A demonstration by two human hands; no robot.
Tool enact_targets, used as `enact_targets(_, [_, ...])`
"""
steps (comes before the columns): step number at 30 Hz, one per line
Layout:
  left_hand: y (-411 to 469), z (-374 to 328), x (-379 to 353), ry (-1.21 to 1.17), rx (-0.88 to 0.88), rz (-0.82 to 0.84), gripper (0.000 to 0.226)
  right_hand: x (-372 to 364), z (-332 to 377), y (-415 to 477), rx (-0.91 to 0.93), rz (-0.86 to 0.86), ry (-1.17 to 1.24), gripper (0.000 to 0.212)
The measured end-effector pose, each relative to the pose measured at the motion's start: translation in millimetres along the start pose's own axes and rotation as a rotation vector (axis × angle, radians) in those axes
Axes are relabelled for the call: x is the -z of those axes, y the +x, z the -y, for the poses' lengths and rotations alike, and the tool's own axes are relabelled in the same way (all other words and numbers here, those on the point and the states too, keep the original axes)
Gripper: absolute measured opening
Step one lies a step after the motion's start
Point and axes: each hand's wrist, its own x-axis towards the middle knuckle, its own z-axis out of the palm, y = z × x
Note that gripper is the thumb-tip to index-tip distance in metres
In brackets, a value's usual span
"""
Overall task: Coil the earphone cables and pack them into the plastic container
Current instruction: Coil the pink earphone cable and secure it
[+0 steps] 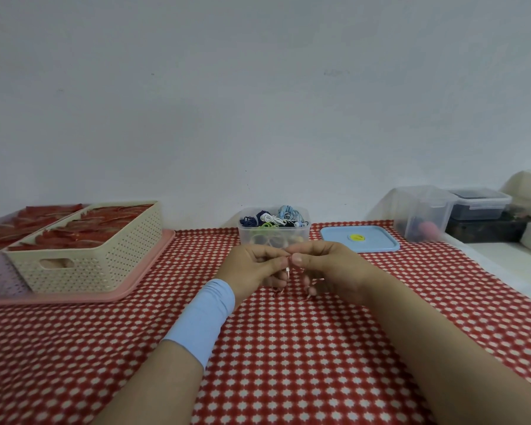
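Red-and-white patterned tablecloth covers the work surface. Both hands meet above its middle, just in front of the plastic container.

Left hand: fingers curled inward, thumb and forefinger tips pressed together in a pinch on the earphone cable. A light blue wristband sits on the forearm behind it.

Right hand: likewise curled, with the thumb tip facing the left thumb and pinching the same cable. The two pinches almost touch. A short pale length of cable hangs down between the thumbs, and further pale loops show below the lower fingers of both hands, close to the cloth. How many turns lie inside the curled fingers cannot be told.

The container is clear, open-topped and upright, at the far edge of the cloth. It holds a heap of coiled cables in dark blue, white, green and light blue that rises to its rim. Its blue lid lies flat beside it on the right, apart from it.

At far left a cream perforated basket holding red items stands on a pink tray. At far right, off the cloth, stand a clear tub and a dark-lidded box.
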Motion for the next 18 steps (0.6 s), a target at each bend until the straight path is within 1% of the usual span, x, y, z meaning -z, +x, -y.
enact_targets(2, [0.1,-1.6,-0.5,-0.01,-0.006,0.005,0.01,1.3,0.4,0.7,-0.018,0.006,0.023,0.029])
enact_targets(6, [0.1,-4.8,-0.6,-0.049,-0.017,0.023,0.01,1.2,1.4,2.6,-0.054,0.013,0.063,0.022])
enact_targets(11, [0.6,-3.2,0.4,-0.07,-0.006,0.032,0.012,0.7,-0.2,3.6,-0.086,0.031,0.059,0.031])
enact_targets(15, [2.7,-2.3,2.6,-0.003,-0.026,0.016,0.012,0.3,0.2,5.3,-0.046,-0.031,-0.006,0.02])
enact_targets(18, [3.4,-2.9,2.5,0.071,-0.047,-0.032,0.012,-1.7,-0.4,7.0,-0.006,-0.121,-0.115,0.018])
